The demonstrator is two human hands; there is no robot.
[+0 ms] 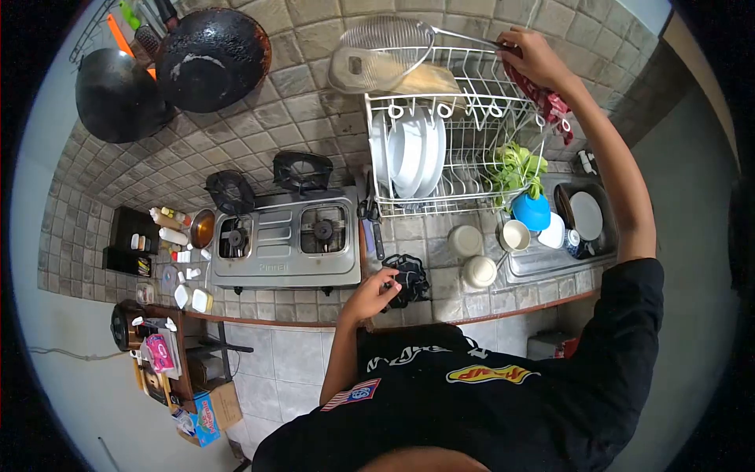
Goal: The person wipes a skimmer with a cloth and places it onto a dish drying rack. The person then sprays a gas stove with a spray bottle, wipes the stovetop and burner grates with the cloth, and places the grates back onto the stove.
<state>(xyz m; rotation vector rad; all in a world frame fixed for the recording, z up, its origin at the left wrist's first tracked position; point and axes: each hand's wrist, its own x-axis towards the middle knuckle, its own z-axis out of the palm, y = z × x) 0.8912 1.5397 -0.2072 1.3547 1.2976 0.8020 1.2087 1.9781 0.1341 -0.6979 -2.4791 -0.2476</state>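
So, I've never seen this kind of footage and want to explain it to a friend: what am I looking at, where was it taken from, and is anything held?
There is no machine here, only a person's two bare hands. The one picture comes from a camera worn on the head, looking forward and down; its wide view bends the edges.

On the tiled counter are a stove, a dish rack holding white plates, and a sink with a blue bowl nearby.

The right hand reaches up and seems to hold the end of a strainer's handle. The left hand is low, by a dark item I can't identify; whether they touch is unclear.
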